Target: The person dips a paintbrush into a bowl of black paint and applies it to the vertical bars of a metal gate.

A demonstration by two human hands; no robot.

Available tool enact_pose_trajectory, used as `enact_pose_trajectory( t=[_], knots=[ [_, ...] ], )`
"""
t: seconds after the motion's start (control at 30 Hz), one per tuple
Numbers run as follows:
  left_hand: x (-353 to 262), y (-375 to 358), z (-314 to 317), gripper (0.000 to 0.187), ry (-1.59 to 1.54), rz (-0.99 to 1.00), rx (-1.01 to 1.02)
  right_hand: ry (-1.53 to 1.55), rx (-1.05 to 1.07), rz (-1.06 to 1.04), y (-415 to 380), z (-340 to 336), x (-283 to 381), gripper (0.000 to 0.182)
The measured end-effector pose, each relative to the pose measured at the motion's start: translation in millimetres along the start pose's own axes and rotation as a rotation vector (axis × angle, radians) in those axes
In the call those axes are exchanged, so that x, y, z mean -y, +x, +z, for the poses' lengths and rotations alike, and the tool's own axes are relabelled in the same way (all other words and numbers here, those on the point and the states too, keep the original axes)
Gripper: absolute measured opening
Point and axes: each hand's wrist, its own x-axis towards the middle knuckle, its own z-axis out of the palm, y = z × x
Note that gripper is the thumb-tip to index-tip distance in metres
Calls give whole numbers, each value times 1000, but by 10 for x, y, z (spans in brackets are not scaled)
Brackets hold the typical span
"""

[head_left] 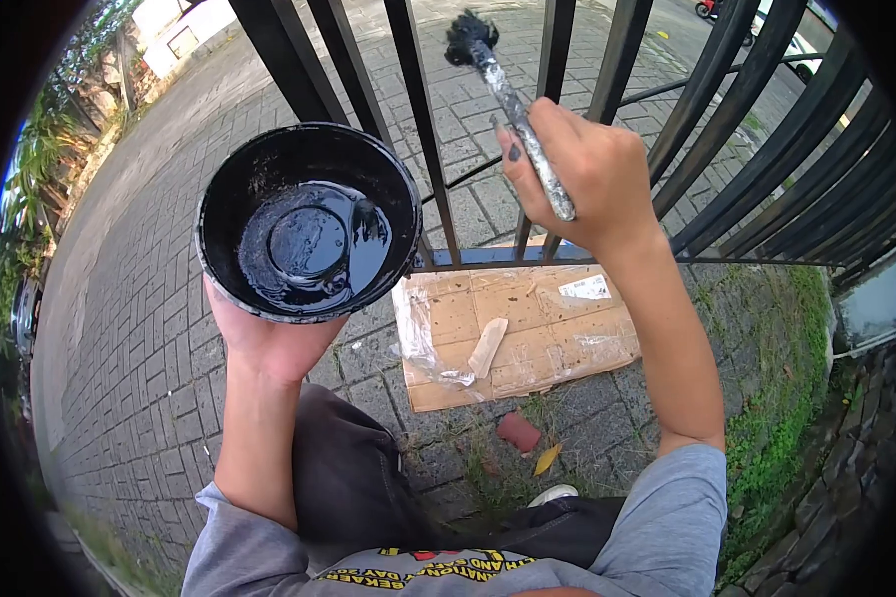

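Note:
My left hand (274,343) holds up a round black paint tub (231,189) from underneath, tilted so its inside shows. A shallow pool of glossy black paint (363,261) covers part of its bottom. In my right hand (592,169) is a paintbrush (513,107), its handle smeared with white and black and its dark bristles pointing up and away. A dark paint spot marks one of my right fingers. The brush head overlaps the gap between bars of the black metal fence (428,114) in front of me.
Under the fence's bottom rail lies a flattened cardboard sheet (448,383) with paint specks, tape and a loose strip (487,347). A reddish fragment (519,432) and a yellow leaf (548,459) lie nearby on grey pavers (149,328). Grass (767,368) and a stone edge are at right.

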Motion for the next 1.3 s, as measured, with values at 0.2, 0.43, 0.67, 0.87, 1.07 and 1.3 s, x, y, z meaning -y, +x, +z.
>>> enact_pose_trajectory(
  t=[0.2, 0.43, 0.67, 0.87, 1.07, 1.3],
  knots=[
    [21, -39, -7, 65, 27, -18, 43, -46, 286, 129, -964, 668, -218, 26],
    [-36, -6, -113, 64, -114, -20, 99, -94, 452, 231, -972, 727, 161, 28],
    [21, 0, 150, 61, -41, 117, -200, -238, 412, 268, -925, 808, 261, 30],
    [-58, -38, 7, 72, -48, 143, -48, -149, 579, 235, -1238, 1191, 276, 29],
    [-40, -30, 8, 71, -34, 136, -70, -143, 361, 207, -1159, 999, 125, 29],
    [11, -55, 167, 63, -70, 127, -206, -96, 538, 198, -1608, 1441, -12, 28]
  ],
)
